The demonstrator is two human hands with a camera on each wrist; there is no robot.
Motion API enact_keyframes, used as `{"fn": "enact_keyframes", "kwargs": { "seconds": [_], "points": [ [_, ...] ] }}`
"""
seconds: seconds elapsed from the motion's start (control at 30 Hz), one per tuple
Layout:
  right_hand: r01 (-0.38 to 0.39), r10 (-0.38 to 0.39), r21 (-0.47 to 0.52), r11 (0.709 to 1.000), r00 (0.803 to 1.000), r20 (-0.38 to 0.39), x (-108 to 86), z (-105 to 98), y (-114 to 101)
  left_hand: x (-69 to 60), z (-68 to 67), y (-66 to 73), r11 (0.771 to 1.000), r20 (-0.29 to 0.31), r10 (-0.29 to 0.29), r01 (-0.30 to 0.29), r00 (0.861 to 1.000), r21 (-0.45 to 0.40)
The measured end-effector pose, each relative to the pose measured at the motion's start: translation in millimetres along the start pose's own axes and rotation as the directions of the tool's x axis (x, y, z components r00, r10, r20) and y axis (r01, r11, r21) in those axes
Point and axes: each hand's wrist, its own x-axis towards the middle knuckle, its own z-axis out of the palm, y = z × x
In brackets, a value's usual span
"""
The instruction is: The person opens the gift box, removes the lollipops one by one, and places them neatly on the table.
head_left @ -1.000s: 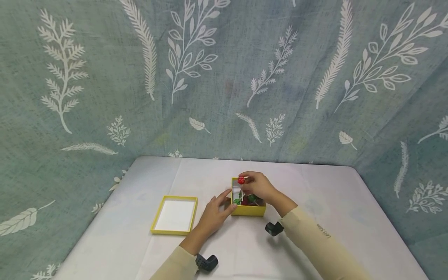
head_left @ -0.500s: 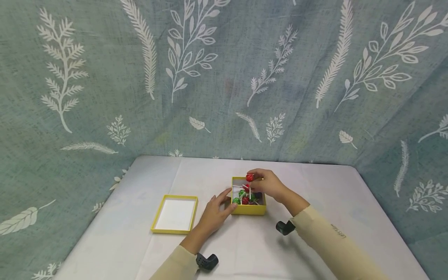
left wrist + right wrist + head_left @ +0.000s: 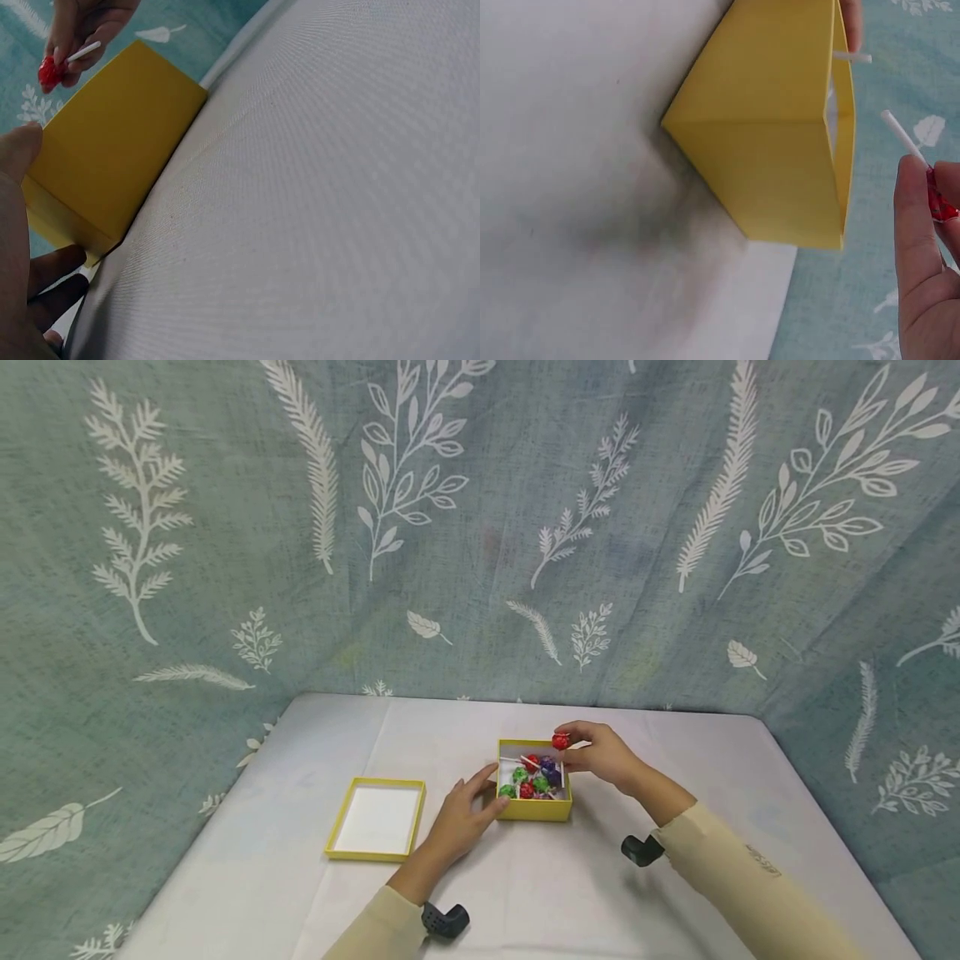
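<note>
A yellow box [image 3: 534, 811], its top uncovered, holds several wrapped lollipops [image 3: 542, 783] in green, red and purple, their white sticks lying at different angles. My left hand [image 3: 456, 821] holds the box at its near left corner, thumb at the front and fingers along the left side. Above the far right of the box, my right hand [image 3: 600, 756] pinches a red lollipop [image 3: 560, 741] by its head between thumb and fingers. Its white stick shows clear of the fingertips in the right wrist view, where the lollipop's head is partly hidden by the fingers.
A shallow yellow box lid [image 3: 365, 857] with a white inside lies left of the box. Both stand on a table [image 3: 667, 885] under a white cloth. Behind it hangs a teal curtain [image 3: 480, 568] with white leaf prints. Each wrist wears a dark camera.
Holding the red lollipop, my right hand has moved rightward from over the box's left part to its far right edge, uncovering the lollipops inside. My left hand and the box stay put.
</note>
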Motion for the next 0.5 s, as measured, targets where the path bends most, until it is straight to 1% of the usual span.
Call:
{"fn": "enact_keyframes", "kwargs": {
  "seconds": [0.23,0.4,0.5],
  "points": [
    [0.022,-0.022,0.026,0.999,1.0,-0.017,-10.6,-20.9,4.0,-1.1,0.9,-1.2,1.0,-0.001,0.006,-0.006,1.0,0.018],
    [0.025,-0.025,0.009,1.0,0.999,-0.042,-16.2,-34.4,14.4,-1.7,0.4,-0.2,1.0,0.008,0.028,-0.028,1.0,0.009],
    [0.012,-0.012,-0.003,1.0,0.998,-0.059,-18.3,-39.0,22.1,-2.6,0.0,0.4,0.999,0.014,0.036,-0.036,0.999,0.01]
  ]
}}
